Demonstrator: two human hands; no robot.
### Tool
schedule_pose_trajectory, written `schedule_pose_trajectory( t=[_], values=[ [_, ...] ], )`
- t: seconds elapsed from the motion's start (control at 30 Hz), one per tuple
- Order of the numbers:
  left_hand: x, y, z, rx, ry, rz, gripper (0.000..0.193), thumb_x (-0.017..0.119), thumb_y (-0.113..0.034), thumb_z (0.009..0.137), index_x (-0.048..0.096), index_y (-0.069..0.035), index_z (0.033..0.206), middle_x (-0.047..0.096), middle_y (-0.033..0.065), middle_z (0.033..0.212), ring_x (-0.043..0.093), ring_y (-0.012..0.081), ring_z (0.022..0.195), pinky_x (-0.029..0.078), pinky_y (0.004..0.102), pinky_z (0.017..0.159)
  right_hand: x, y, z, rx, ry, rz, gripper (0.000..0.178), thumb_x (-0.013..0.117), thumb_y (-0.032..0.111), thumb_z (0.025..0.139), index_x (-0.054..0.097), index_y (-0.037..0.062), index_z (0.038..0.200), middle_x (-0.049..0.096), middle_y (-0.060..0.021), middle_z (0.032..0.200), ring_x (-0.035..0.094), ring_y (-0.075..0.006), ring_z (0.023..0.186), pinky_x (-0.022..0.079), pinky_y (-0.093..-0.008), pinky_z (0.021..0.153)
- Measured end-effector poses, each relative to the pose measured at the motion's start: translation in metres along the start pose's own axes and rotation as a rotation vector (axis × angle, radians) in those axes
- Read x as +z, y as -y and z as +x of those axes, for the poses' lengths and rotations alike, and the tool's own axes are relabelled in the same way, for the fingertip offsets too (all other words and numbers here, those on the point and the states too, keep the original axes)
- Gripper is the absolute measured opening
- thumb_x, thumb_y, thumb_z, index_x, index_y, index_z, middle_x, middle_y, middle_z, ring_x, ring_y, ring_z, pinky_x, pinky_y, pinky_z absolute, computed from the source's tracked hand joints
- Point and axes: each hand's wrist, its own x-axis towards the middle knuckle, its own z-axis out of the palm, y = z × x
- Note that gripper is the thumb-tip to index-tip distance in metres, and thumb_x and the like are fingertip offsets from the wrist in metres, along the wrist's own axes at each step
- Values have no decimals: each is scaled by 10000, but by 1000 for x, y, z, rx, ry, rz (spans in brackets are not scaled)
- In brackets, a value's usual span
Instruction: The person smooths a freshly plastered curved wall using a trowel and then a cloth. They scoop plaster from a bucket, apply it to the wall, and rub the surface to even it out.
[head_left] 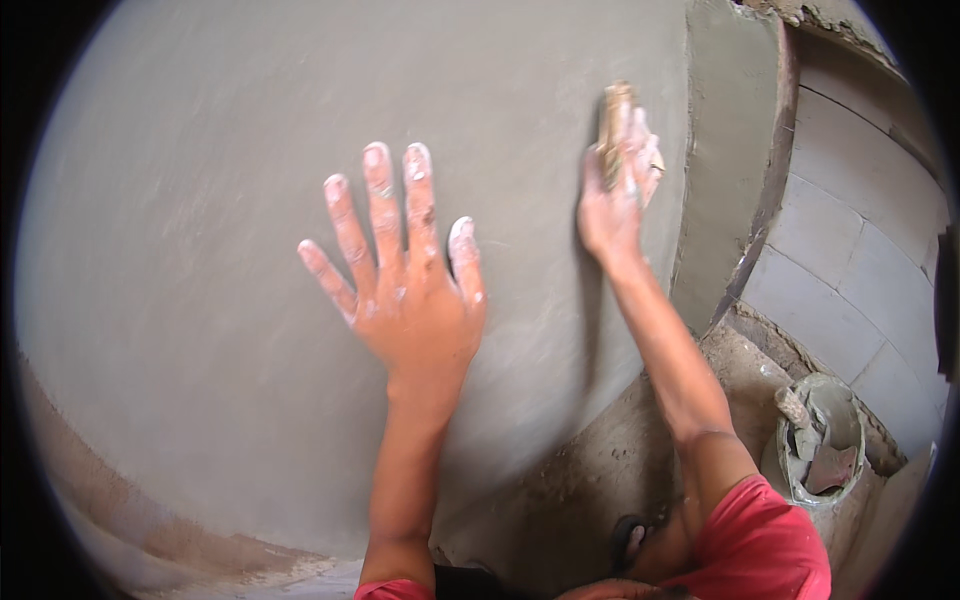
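Red sleeves [760,545], two of them, lie nearest the camera, well below the fingers of both hands. Beyond them, the left hand [415,315] has its fingers and thumb spread wide with nothing gripped; it faces the grey plastered wall [250,300], though whether its palm touches cannot be told. The right hand [615,205] has its fingers bunched over a tan block [614,140], whose edges show on either side of them. Blur hides what kind of tool it is.

The step in hand looks to be rubbing the plaster smooth, with the block under the right fingers. The next move probably calls for the block to lie flat and pass with even pressure, while the left fingers stay clear of its path.

Counted, there is one block within the right fingers, one broad wall in front of all ten digits, and one plastered strip [728,150] just right of the right fingers. One pale block wall [825,225] stands farther right. Well below and right of the right fingers sits one bucket [846,405], holding one tool handle [793,408] and one reddish flat piece [832,469].
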Motion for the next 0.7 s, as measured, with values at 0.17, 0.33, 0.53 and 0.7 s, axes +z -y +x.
schedule_pose_trajectory(
  t=[0.17, 0.33, 0.53, 0.7],
  values=[
    [2, 7, 1, 13, -30, 97, 677, 629, -412, 978, 475, -252, 1617, 359, 29, 1723, 281, 358, 1599, 156, 648, 1271, 4, 12, -32, -539, 50, -66, 767, 665, 232, 979, 331, 155, 1665, 247, -185, 1741, 155, -509, 1592, 88, -646, 1271],
    [3, 7, -2, 46, -26, 146, 678, 624, -437, 980, 484, -234, 1612, 364, 33, 1722, 283, 359, 1599, 154, 640, 1272, 0, -20, 4, -283, -60, -84, 887, 729, 309, 895, 316, 236, 1677, 277, -202, 1721, 225, -528, 1554, 158, -727, 1196],
    [-2, 7, 2, 29, -16, 123, 673, 597, -419, 1005, 447, -223, 1631, 339, 56, 1730, 253, 359, 1607, 129, 641, 1274, -19, 13, -41, -387, 108, -169, 931, 781, 396, 800, 401, 265, 1640, 256, -271, 1707, 289, -529, 1486, 181, -654, 1175],
    [-8, 17, 15, -44, -61, 111, 656, 574, -399, 1019, 440, -212, 1633, 326, 81, 1734, 252, 376, 1602, 120, 646, 1274, -19, 36, -56, -506, 235, 37, 950, 792, 402, 733, 424, 438, 1608, 263, -264, 1703, 274, -507, 1489, 164, -649, 1163]
  ],
)
